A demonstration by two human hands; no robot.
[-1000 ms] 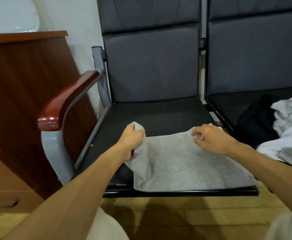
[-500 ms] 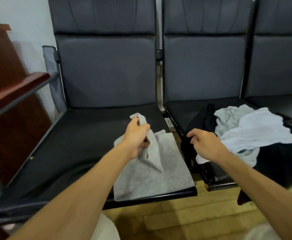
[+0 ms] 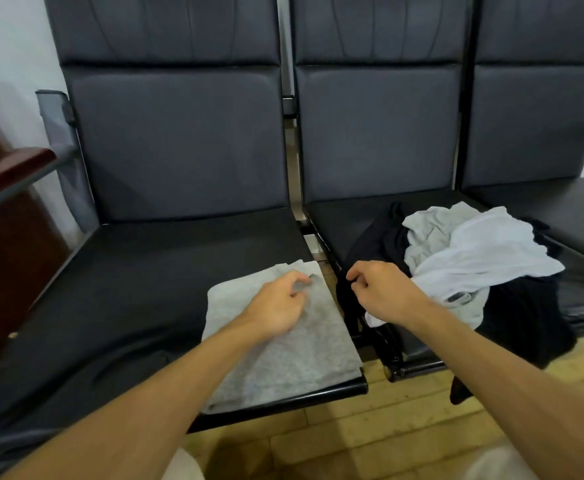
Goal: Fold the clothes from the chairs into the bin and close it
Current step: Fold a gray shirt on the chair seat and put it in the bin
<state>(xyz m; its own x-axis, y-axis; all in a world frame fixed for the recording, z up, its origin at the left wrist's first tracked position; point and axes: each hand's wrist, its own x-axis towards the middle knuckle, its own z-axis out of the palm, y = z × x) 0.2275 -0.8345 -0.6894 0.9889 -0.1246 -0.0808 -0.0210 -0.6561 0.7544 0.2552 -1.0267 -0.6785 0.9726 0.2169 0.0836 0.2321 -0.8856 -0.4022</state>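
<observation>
Half a second ago the left hand (image 3: 276, 303) held a flap of the folded light-grey knit cloth (image 3: 294, 362) in the air. Now that flap is down and the cloth lies flat at the front right corner of the left dark padded chair seat (image 3: 145, 289).

The cloth's near edge sits right at the seat lip, so a careless lift could drag it onto the wooden plank floor (image 3: 352, 438) or spring the folds open.

The left fingers (image 3: 301, 277) are loosely bent and released, tips touching the cloth's far corner. The right hand (image 3: 384, 292) hovers over the gap between seats with its fingers (image 3: 356, 271) curled. I cannot tell whether they pinch the crumpled black garment (image 3: 525, 313).

That garment hangs over the middle seat's front under a rumpled white shirt (image 3: 491, 251). Tugging one could spill the pile. No bin is in view.
</observation>
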